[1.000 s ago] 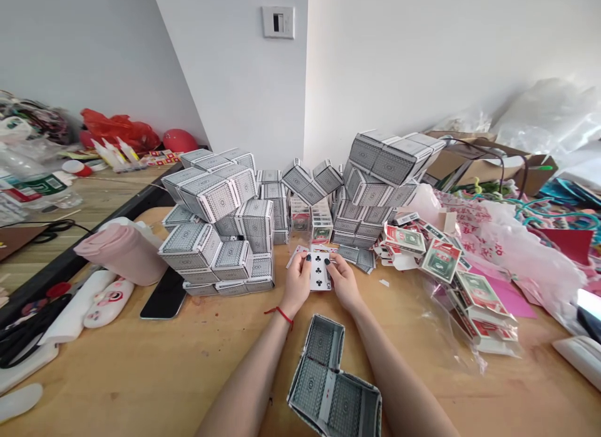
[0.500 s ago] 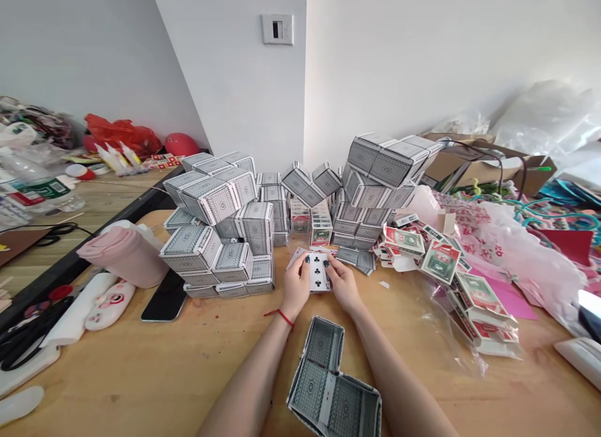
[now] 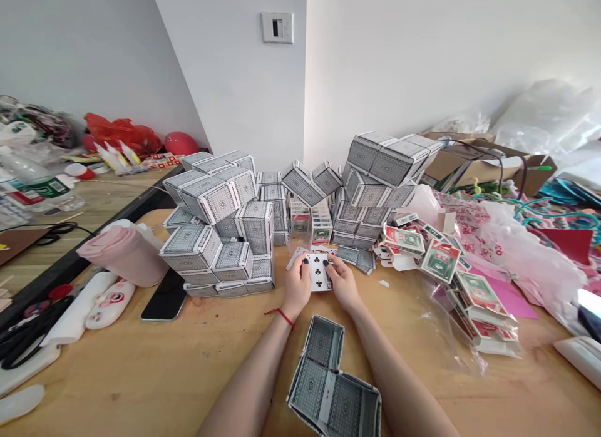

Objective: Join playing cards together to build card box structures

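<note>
Between my two hands is a playing card point(image 3: 318, 274), a three of clubs, face up and upright to me. My left hand point(image 3: 297, 279) grips its left edge, thumb on the face. My right hand point(image 3: 342, 282) grips the right edge the same way; the fingers behind the card are hidden. Other loose cards point(image 3: 295, 259) lie just behind it, partly covered. Between my forearms sits an L-shaped piece built of folded cards point(image 3: 313, 387), its hollow sides showing. Grey-backed card blocks point(image 3: 201, 249) are stacked to the left of my hands, and more blocks point(image 3: 375, 158) rise at the right.
Card boxes point(image 3: 441, 262) lie heaped at the right beside a pink-printed plastic bag point(image 3: 488, 236). A black phone point(image 3: 164, 299) and a rolled pink cloth point(image 3: 124, 255) are at the left. Packed decks point(image 3: 322, 224) stand behind my hands, before the wall.
Both hands keep their hold on the card, which has shifted only very slightly. The stacks and the L-shaped piece stay where they were.
</note>
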{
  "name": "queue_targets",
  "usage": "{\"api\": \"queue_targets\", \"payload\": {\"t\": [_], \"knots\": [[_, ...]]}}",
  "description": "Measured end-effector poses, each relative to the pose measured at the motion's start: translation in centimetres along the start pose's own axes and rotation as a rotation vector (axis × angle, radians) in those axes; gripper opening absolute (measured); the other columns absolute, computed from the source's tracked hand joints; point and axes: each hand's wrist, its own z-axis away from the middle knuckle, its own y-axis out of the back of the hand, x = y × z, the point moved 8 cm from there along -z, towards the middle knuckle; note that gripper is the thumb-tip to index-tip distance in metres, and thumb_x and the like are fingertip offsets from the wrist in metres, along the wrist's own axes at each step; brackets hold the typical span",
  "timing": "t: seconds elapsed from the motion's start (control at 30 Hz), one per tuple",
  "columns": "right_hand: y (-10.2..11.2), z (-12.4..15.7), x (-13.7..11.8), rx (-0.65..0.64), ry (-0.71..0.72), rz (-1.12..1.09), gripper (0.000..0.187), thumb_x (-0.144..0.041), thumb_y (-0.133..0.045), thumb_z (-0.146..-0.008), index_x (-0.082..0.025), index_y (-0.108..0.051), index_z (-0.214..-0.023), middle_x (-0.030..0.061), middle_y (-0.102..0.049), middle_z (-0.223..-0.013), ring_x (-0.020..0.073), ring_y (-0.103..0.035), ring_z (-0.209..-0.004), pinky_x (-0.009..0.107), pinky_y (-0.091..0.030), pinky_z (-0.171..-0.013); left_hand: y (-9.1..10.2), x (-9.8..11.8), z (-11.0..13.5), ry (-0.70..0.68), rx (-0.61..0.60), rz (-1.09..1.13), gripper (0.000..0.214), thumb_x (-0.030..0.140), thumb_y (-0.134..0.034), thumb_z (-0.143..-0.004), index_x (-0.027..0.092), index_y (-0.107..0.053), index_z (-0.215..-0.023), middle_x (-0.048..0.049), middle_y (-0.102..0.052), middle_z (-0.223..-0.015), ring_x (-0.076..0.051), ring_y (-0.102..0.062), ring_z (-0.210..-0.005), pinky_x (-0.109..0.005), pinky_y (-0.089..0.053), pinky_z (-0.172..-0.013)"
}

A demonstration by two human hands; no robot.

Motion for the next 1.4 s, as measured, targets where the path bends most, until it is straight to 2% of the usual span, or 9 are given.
{"api": "queue_targets", "payload": {"t": [0.23,0.5,0.73,1.0,1.17,1.4], "knots": [[-0.1,0.15,0.01,-0.004,-0.044,-0.033,0.023,-0.035,-0.054,-0.072,-0.021,-0.052,-0.089,-0.003,-0.057,-0.063,0.0099,-0.047,-0.048,0.02,-0.037,-0.044,0.04,0.32,-0.05,-0.004,-0.011,0.015,0.024,0.015,-0.036,-0.08,0.017,-0.052,-0.099,-0.0055,-0.059,-0.094,-0.015,-0.054,-0.086,-0.026,-0.042,-0.076],[-0.19,0.27,0.13,0.004,-0.068,-0.098,0.022,-0.031,-0.054,-0.069,-0.022,-0.052,-0.089,-0.0039,-0.054,-0.064,0.0097,-0.045,-0.05,0.019,-0.037,-0.045,-0.61,-0.44,-0.03,0.097,-0.071,0.184,0.016,0.021,-0.039,-0.08,0.016,-0.05,-0.091,-0.0004,-0.054,-0.074,-0.01,-0.048,-0.062,-0.02,-0.04,-0.056],[-0.13,0.37,0.08,0.024,-0.072,-0.114,0.022,-0.027,-0.053,-0.067,-0.022,-0.053,-0.089,-0.0037,-0.052,-0.067,0.0097,-0.044,-0.052,0.02,-0.035,-0.047,-0.53,-0.04,-0.09,0.117,-0.081,0.265,0.013,0.018,-0.041,-0.077,0.017,-0.051,-0.086,0.0004,-0.053,-0.074,-0.009,-0.048,-0.062,-0.018,-0.039,-0.054],[-0.46,0.49,0.28,0.0,-0.127,-0.157,0.018,-0.026,-0.052,-0.066,-0.022,-0.051,-0.083,-0.0052,-0.046,-0.059,0.0096,-0.039,-0.047,0.02,-0.031,-0.043,-0.39,0.46,-0.09,0.061,-0.079,0.24,0.013,0.015,-0.04,-0.076,0.016,-0.052,-0.081,0.0004,-0.052,-0.07,-0.009,-0.046,-0.058,-0.018,-0.038,-0.052],[-0.75,0.59,0.04,-0.012,-0.143,-0.189,0.017,-0.026,-0.051,-0.065,-0.022,-0.05,-0.081,-0.0057,-0.045,-0.057,0.0097,-0.038,-0.046,0.02,-0.03,-0.043,-0.5,0.4,-0.01,0.084,-0.08,0.238,0.011,0.014,-0.04,-0.075,0.016,-0.05,-0.079,0.0021,-0.049,-0.062,-0.008,-0.045,-0.053,-0.018,-0.036,-0.049],[-0.77,0.63,-0.1,-0.006,-0.142,-0.144,0.012,-0.028,-0.051,-0.064,-0.023,-0.05,-0.075,-0.0054,-0.044,-0.055,0.01,-0.037,-0.045,0.021,-0.03,-0.043,-0.3,0.28,0.03,0.059,-0.066,0.194,0.013,0.014,-0.038,-0.074,0.017,-0.05,-0.075,0.0012,-0.05,-0.065,-0.009,-0.046,-0.056,-0.019,-0.037,-0.05]]}}
